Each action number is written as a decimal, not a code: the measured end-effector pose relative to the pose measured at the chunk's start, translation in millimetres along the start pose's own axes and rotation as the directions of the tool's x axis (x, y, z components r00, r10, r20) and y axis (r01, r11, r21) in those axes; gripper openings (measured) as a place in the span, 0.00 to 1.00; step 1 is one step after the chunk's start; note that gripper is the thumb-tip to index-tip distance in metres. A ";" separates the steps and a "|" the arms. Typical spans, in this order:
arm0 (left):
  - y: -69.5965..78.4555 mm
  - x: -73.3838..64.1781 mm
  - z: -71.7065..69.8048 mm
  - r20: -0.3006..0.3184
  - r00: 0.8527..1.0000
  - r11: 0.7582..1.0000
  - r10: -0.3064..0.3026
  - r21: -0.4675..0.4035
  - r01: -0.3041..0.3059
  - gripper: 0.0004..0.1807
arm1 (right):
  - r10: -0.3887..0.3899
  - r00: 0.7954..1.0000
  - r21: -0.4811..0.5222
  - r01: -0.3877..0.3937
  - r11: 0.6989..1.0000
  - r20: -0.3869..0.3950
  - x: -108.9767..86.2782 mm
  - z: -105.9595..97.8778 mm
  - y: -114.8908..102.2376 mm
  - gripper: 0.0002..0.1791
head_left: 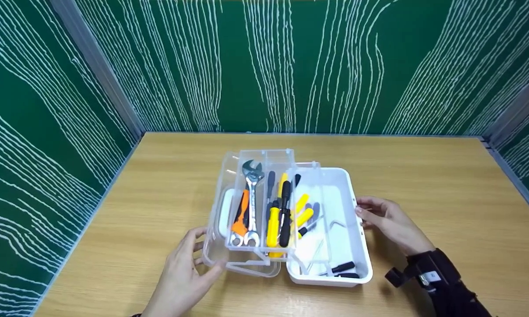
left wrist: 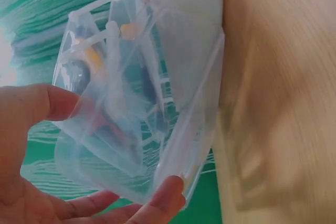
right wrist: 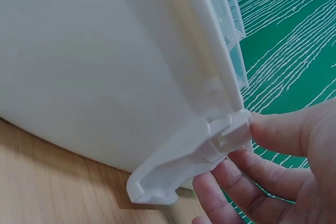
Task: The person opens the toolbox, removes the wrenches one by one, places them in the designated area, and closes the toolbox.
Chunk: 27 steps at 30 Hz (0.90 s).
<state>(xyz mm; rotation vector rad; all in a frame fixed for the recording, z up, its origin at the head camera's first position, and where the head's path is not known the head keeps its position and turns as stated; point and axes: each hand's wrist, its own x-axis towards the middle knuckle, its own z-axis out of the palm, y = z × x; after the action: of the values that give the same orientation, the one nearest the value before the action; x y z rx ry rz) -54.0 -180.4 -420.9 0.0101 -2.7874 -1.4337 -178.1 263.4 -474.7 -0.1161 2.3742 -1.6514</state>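
A white toolbox (head_left: 356, 229) stands with its clear lid (head_left: 215, 252) folded out to the left. My left hand (head_left: 183, 268) grips the lid's near left corner, thumb on one side and fingers on the other. At the opposite side, my right hand (head_left: 394, 224) pinches the box's rim beside a white latch (right wrist: 184, 163), which hangs outward. Clear trays between lid and base hold an adjustable wrench (head_left: 253, 193), an orange-handled tool (head_left: 241, 215), a yellow screwdriver (head_left: 273, 226) and black screwdrivers (head_left: 285, 229). More tools lie in the white base, partly hidden under a tray.
The box rests on a wooden table (head_left: 136, 211), about midway across. Green panels (head_left: 308, 66) with wavy white lines rise behind and at the sides. A black strap (head_left: 440, 273) wraps the right wrist, with one end sticking out.
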 end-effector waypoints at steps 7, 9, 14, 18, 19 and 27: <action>-8.8 3.1 1.6 0.050 0.997 0.998 -0.066 -0.014 0.066 0.35 | 0.006 1.000 -0.022 -0.006 1.000 -0.004 -0.5 -0.4 -3.2 0.35; -12.0 4.6 3.4 0.059 0.994 0.996 -0.094 -0.008 0.094 0.35 | 0.009 1.000 -0.017 -0.009 1.000 0.000 -0.6 0.6 -3.4 0.35; -21.5 7.7 9.1 0.089 0.987 0.991 -0.135 -0.007 0.136 0.37 | 0.009 1.000 -0.013 -0.009 1.000 -0.001 0.8 1.7 -3.3 0.34; -28.2 9.7 13.3 0.085 0.987 0.991 -0.133 0.006 0.133 0.37 | -0.006 1.000 0.001 0.006 1.000 0.005 2.0 1.2 -3.1 0.34; -29.0 10.4 14.1 0.082 0.988 0.991 -0.133 0.011 0.133 0.38 | -0.010 1.000 0.004 0.010 1.000 0.005 2.2 0.9 -3.2 0.34; -27.9 21.3 21.2 0.077 0.989 0.992 -0.128 0.024 0.127 0.41 | -0.011 0.999 -0.033 0.010 0.999 -0.035 7.3 -3.0 -2.5 0.35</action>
<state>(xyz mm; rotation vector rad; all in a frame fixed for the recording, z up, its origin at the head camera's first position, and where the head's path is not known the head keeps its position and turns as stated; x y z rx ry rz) -75.4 -179.5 -455.8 0.1374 -2.9129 -1.4644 -186.1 263.8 -472.6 -0.1068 2.4311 -1.6326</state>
